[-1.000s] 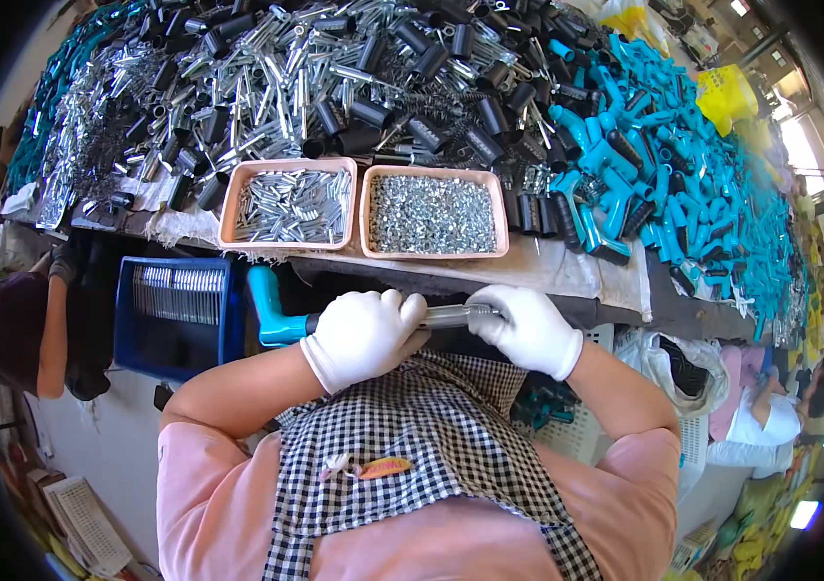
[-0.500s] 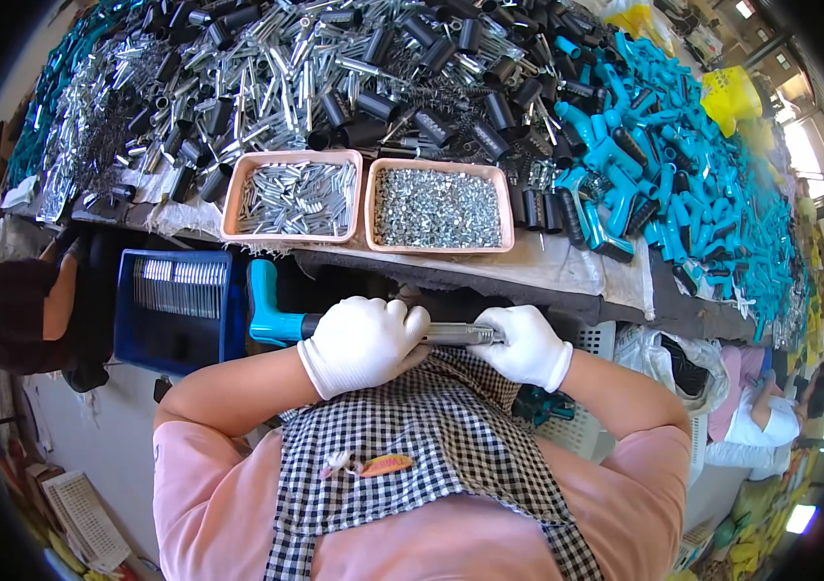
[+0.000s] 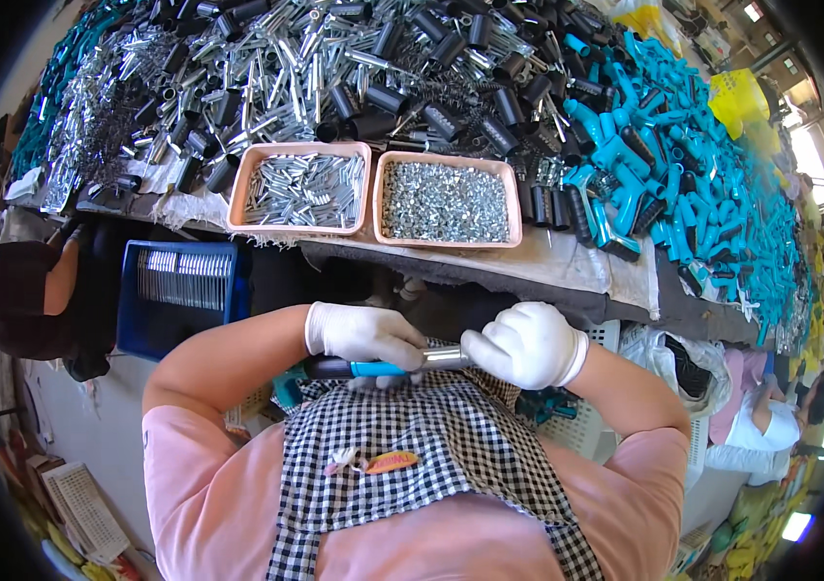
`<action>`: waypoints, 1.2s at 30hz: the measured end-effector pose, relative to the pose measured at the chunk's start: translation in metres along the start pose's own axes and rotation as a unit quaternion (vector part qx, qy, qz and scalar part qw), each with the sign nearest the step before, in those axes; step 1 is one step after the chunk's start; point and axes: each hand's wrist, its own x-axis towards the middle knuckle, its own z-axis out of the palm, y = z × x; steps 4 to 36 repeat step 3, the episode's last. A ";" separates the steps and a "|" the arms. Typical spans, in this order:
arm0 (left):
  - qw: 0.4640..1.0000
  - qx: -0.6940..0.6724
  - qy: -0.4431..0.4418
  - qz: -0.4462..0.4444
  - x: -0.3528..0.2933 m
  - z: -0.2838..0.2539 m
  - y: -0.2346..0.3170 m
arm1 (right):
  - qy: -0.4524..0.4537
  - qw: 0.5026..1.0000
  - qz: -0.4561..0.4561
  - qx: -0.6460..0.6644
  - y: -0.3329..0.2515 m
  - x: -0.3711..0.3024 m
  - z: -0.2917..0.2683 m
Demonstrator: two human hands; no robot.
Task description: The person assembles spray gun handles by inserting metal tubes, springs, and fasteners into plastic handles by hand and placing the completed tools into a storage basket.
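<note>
Both my hands wear white gloves and hold one tool crosswise in front of my apron. It has a teal and black body (image 3: pixel 331 368) and a shiny metal tube (image 3: pixel 444 359). My left hand (image 3: pixel 365 335) wraps round the teal section, its fingers curled under it. Closed over the tube's right end is my right hand (image 3: pixel 525 346), which hides that end. The teal handle (image 3: pixel 288 387) hangs at the left, partly covered by my left forearm. Beyond my hands, two pink trays stand at the table edge: metal pins (image 3: pixel 303 190) fill one, small metal pieces (image 3: pixel 446 201) the other.
Behind the trays lies a large heap of metal rods and black sleeves (image 3: pixel 388 100). Teal handles (image 3: pixel 625 165) are piled to the right. A blue bin (image 3: pixel 179 315) with metal strips stands left, beside another person (image 3: pixel 15 295). A white sack (image 3: pixel 683 368) sits at right.
The tool has turned about its length, its teal handle swinging from pointing away to down near my body. My left hand has rolled over it; my right hand has risen slightly and moved right.
</note>
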 end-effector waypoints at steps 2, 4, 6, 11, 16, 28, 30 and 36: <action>0.990 -0.109 -0.090 0.019 0.011 -0.006 -0.020 | 0.026 0.998 -0.047 -0.027 -0.001 0.003 -0.005; 0.990 -0.102 -0.092 0.026 0.013 -0.006 -0.020 | 0.027 0.998 -0.050 -0.030 0.001 0.004 -0.005; 0.990 -0.102 -0.092 0.026 0.013 -0.006 -0.020 | 0.027 0.998 -0.050 -0.030 0.001 0.004 -0.005; 0.990 -0.102 -0.092 0.026 0.013 -0.006 -0.020 | 0.027 0.998 -0.050 -0.030 0.001 0.004 -0.005; 0.990 -0.102 -0.092 0.026 0.013 -0.006 -0.020 | 0.027 0.998 -0.050 -0.030 0.001 0.004 -0.005; 0.990 -0.102 -0.092 0.026 0.013 -0.006 -0.020 | 0.027 0.998 -0.050 -0.030 0.001 0.004 -0.005; 0.990 -0.102 -0.092 0.026 0.013 -0.006 -0.020 | 0.027 0.998 -0.050 -0.030 0.001 0.004 -0.005; 0.990 -0.102 -0.092 0.026 0.013 -0.006 -0.020 | 0.027 0.998 -0.050 -0.030 0.001 0.004 -0.005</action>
